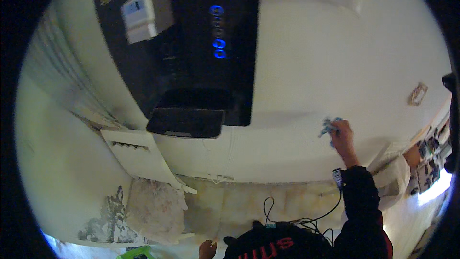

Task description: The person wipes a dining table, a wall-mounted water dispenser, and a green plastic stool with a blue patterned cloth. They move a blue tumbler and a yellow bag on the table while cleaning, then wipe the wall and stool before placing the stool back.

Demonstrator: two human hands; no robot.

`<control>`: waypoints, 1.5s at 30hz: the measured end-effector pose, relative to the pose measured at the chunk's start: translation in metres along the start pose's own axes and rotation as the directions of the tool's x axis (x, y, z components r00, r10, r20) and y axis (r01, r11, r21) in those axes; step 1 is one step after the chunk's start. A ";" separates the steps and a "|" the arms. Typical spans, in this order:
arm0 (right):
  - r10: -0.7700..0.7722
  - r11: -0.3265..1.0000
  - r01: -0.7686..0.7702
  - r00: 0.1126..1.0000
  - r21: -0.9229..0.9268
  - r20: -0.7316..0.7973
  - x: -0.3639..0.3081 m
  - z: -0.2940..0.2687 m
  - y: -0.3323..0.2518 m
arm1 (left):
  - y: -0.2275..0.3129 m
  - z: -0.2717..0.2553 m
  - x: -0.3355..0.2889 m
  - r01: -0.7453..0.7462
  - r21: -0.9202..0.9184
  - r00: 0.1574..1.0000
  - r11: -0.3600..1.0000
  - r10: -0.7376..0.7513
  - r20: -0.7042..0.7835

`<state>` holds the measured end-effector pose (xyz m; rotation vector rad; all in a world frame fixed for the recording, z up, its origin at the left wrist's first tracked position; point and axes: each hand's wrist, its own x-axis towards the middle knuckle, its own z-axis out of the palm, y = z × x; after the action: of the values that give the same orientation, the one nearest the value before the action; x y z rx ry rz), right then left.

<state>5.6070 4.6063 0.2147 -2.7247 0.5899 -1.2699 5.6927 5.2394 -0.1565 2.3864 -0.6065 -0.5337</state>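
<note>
R hand (343,135), right of ctr in the frame, was closed round a crumpled blue cloth (327,127) by the white wall (297,81), w/ a black panel (191,67) upper left, while L hand (207,249), bottom edge nr ctr, was too unclear to tell how open or if holding anything.

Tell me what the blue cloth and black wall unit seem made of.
The blue cloth looks matte, probably fabric, given its crumpled shape. The black wall unit looks glossy, perhaps glass or plastic, appearing to mirror bright shapes.
</note>
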 end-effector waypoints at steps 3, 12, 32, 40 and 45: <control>0.211 0.964 -0.231 0.966 -0.135 -0.150 -0.065 -0.048 0.117 | 0.018 0.008 0.017 -0.072 0.194 0.994 0.978 0.055 0.090; 0.564 0.020 -0.920 0.334 -0.392 -0.755 -0.344 -0.434 0.263 | 0.036 0.034 0.077 -0.120 0.014 0.943 0.993 0.110 0.314; 0.431 -0.235 -0.938 -0.336 0.256 -0.837 -0.544 -0.520 -0.067 | 0.018 0.033 0.170 0.207 -0.213 0.824 0.955 -0.053 0.564; 0.390 -0.262 -0.924 -0.365 0.279 -0.845 -0.548 -0.550 -0.098 | -0.003 0.001 0.148 0.187 -0.150 0.827 0.971 -0.073 0.557; 0.433 -0.268 -0.921 -0.378 0.284 -0.819 -0.551 -0.532 -0.078 | -0.053 0.009 0.121 -0.696 0.361 0.624 0.621 0.273 0.733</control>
<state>4.9104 4.9328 0.1834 -0.3846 2.8355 -1.4421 5.8021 5.2075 -0.2245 2.3606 -2.0084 -0.9717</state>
